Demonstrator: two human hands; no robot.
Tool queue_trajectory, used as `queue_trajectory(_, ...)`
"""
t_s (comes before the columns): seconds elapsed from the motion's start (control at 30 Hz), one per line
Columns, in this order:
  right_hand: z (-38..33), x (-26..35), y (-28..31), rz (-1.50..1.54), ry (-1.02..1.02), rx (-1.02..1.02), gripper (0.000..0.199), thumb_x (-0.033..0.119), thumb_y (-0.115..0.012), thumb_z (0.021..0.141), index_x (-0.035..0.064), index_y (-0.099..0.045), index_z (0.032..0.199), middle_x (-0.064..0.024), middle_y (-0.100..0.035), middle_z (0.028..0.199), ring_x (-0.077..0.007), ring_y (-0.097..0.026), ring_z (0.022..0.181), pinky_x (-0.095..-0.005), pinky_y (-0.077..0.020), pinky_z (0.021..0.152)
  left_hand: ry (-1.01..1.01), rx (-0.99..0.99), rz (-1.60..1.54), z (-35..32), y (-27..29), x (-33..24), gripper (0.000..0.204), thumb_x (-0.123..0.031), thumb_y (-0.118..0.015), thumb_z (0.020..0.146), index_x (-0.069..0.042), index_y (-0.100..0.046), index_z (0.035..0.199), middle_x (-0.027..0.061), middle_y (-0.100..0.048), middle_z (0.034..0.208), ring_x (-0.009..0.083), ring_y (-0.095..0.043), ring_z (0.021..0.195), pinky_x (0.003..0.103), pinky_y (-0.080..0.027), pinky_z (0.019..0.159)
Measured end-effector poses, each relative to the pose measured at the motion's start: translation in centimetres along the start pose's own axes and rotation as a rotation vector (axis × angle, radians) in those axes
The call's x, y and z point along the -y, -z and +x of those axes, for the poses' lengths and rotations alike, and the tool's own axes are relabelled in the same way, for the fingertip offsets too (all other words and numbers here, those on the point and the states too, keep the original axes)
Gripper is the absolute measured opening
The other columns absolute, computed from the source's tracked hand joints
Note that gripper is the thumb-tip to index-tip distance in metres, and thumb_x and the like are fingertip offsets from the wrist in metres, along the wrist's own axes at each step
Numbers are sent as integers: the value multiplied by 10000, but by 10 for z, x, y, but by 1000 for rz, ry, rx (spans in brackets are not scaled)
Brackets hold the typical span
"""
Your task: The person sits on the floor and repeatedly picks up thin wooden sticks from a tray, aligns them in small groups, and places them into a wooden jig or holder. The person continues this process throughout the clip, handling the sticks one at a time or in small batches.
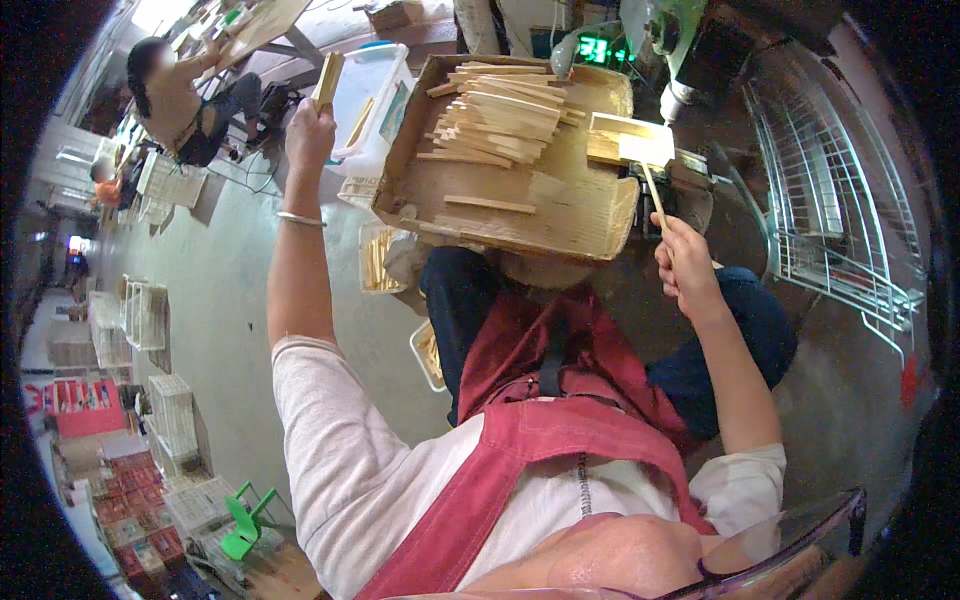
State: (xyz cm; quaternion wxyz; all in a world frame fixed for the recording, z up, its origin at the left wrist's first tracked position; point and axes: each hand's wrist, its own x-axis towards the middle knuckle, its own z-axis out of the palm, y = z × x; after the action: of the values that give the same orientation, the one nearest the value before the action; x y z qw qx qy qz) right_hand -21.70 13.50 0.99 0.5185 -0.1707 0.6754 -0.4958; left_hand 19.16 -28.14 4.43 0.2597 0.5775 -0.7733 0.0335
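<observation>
My left hand point(311, 135) is closed round a small bundle of flat wooden sticks point(327, 82), raised beside a clear plastic bin point(398, 75). My right hand point(686, 262) grips the near end of one slim wooden stick point(655, 191). The far end of that stick reaches a brightly lit plate point(646, 143) on a small machine; whether it touches the plate I cannot tell. Between my hands sits a shallow cardboard tray point(585, 215) with a heap of wooden sticks point(500, 115). A single stick point(490, 204) lies apart in its near half.
Tubs of sticks point(379, 262) stand on the floor left of my knees. Wire racks point(835, 190) rise at the right. A green digital display point(596, 49) glows behind the tray. Far left, a person point(175, 105) sits at a table. White crates and a green chair point(245, 522) stand at the left.
</observation>
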Motion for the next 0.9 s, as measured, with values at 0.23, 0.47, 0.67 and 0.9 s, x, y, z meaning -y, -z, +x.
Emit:
queue_trajectory(0.23,30,-3,3,103,29,-172,537,44,-413,967,143,-399,1494,-14,-489,723,-88,-394,490,-254,-305,369,-395,-117,-198,-44,-18,-84,409,-232,-701,908,-36,-600,1253,191,-668,1086,364,-650,1013,443,-520,859)
queue_trajectory(0.47,60,-10,-18,104,51,-332,616,-21,-413,953,203,-384,1526,-42,-495,752,-98,-384,504,-277,-302,405,-506,487,-394,-138,-28,-136,314,-176,-724,845,-39,-640,1115,171,-655,1043,367,-643,995,450,-527,839)
queue_trajectory(0.67,56,0,-14,157,155,-66,624,-8,-451,932,147,-408,1535,1,-493,715,-60,-347,457,-238,-273,369,-656,621,-255,-151,-29,-139,339,-237,-768,808,-58,-670,1078,152,-631,1052,372,-605,1056,457,-509,895)
queue_trajectory(0.9,71,-7,-12,93,51,-36,565,19,-450,948,123,-433,1502,-2,-506,734,-62,-346,449,-238,-262,364,-740,636,-185,-145,-69,-135,263,-212,-762,783,-85,-655,986,126,-608,1017,365,-585,1043,473,-505,869)
